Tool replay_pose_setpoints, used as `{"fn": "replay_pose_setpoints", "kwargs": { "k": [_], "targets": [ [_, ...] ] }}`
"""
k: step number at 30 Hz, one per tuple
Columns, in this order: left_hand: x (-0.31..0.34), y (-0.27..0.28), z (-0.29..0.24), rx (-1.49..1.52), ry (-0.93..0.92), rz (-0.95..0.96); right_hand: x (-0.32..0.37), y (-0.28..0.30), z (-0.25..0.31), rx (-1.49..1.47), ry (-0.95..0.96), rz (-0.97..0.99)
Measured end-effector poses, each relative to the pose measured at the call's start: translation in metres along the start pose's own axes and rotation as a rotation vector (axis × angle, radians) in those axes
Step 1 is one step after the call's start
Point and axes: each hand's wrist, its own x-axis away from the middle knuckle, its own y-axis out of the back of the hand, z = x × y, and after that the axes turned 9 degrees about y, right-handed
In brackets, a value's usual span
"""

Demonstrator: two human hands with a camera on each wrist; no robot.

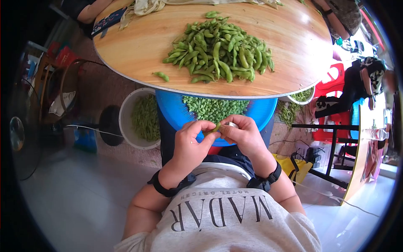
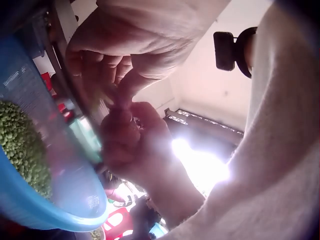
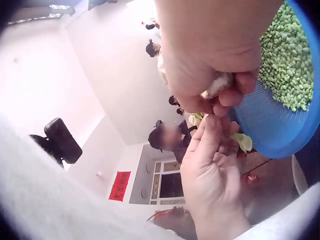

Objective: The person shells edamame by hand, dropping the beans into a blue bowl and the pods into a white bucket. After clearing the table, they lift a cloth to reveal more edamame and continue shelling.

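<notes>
My left hand (image 1: 189, 140) pinches a green edamame pod (image 1: 211, 130) between thumb and fingers. The fingertips of my right hand (image 1: 245, 135) pinch the pod's other end, so both hands meet over the near rim of a blue plastic basket (image 1: 168, 110). Shelled green beans (image 1: 216, 108) fill the basket's middle. A small whitish thing (image 3: 218, 85) shows among the right hand's curled fingers in the right wrist view; its kind is unclear. There, a pale green pod piece (image 3: 242, 142) sticks out beside the left fingers. Fingers largely hide the pod in the left wrist view.
A round wooden table (image 1: 134, 54) stands just beyond the basket, bearing a heap of edamame pods (image 1: 222, 50). A white bucket (image 1: 126, 119) of green pods is at the left. Other people sit around the table; a yellow bag (image 1: 289, 168) lies at the right.
</notes>
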Motion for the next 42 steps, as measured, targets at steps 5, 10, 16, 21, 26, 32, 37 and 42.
{"fn": "replay_pose_setpoints", "kwargs": {
  "k": [5,10,16,21,26,32,37,42],
  "targets": [
    [-0.006,-0.004,0.005,-0.193,-0.184,-0.129,-0.01,-0.005,-0.004,0.086,0.023,-0.033],
    [-0.009,-0.006,0.013,-0.016,-0.088,-0.111,-0.013,0.002,0.001,-0.079,-0.047,0.014],
    [-0.008,-0.004,0.003,0.065,0.098,0.012,-0.009,0.007,0.0,-0.059,-0.064,0.101],
    [-0.004,-0.008,0.01,-0.041,-0.058,0.038,-0.009,0.01,-0.006,-0.061,-0.05,0.117],
    [-0.003,-0.008,0.005,-0.175,-0.188,0.023,-0.004,0.008,0.003,-0.048,-0.038,0.152],
    [-0.003,-0.01,0.002,-0.273,-0.263,-0.001,-0.001,0.007,0.005,-0.126,-0.057,0.126],
    [-0.002,-0.01,0.0,-0.389,-0.326,0.003,0.0,0.009,0.002,-0.125,-0.032,0.142],
    [-0.003,-0.013,0.0,-0.395,-0.366,-0.029,-0.001,0.006,-0.003,-0.078,0.02,0.069]
  ]
}}
